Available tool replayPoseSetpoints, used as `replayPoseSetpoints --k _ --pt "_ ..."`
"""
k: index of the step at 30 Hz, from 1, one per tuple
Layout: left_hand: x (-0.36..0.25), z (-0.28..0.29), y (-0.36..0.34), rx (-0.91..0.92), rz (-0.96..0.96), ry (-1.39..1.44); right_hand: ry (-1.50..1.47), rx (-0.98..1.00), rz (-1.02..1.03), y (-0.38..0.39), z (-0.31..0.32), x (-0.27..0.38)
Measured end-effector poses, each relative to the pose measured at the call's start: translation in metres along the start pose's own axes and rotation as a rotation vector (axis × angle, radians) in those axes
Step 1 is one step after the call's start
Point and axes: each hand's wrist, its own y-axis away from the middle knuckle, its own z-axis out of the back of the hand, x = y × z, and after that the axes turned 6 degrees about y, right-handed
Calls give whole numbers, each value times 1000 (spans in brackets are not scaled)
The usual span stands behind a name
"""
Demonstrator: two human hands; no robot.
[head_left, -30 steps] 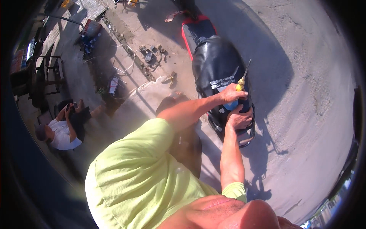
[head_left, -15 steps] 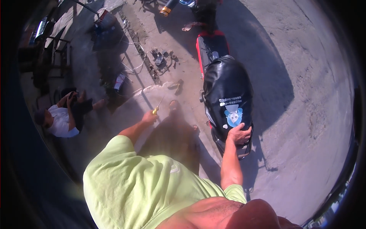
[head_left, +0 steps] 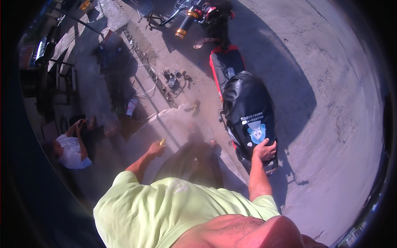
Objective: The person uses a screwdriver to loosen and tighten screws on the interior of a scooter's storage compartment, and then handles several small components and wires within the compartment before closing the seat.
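Observation:
I stand beside a red scooter [head_left: 225, 66] whose seat wears a black cover [head_left: 247, 109] with a blue and white picture. My right hand [head_left: 264, 149] lies flat on the rear end of that seat cover, fingers spread. My left hand [head_left: 156, 148] hangs out to my left, closed around a yellow-handled screwdriver [head_left: 163, 141] whose thin shaft points up and away. My lime green shirt [head_left: 173, 211] fills the lower part of the view.
A person in a white top [head_left: 71, 152] sits on the ground at the left. Small parts and tools [head_left: 175, 78] lie scattered on the concrete near a crack. A metal bench [head_left: 62, 70] stands at the far left. The scooter's handlebar [head_left: 186, 20] is at the top.
My left hand carried the screwdriver off the seat and swung it out to my left side. The right hand stayed on the rear of the seat cover.

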Motion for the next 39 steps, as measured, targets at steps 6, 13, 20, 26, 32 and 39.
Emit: replayPoseSetpoints --k 6,13,20,26,32,39 --pt "24 -1 64 -74 73 43 8 13 -12 -3 10 -8" --pt "96 12 90 -159 85 -26 -59 69 -15 -4 19 -7" --pt "62 8 103 -141 -11 -48 -71 -24 8 -6 11 -21" --pt "55 47 78 -136 -76 96 4 -53 45 3 -2 -5" --pt "94 102 46 -144 -62 4 110 105 87 11 7 3" --pt "168 206 -31 -160 -17 172 316 355 -47 7 13 10"
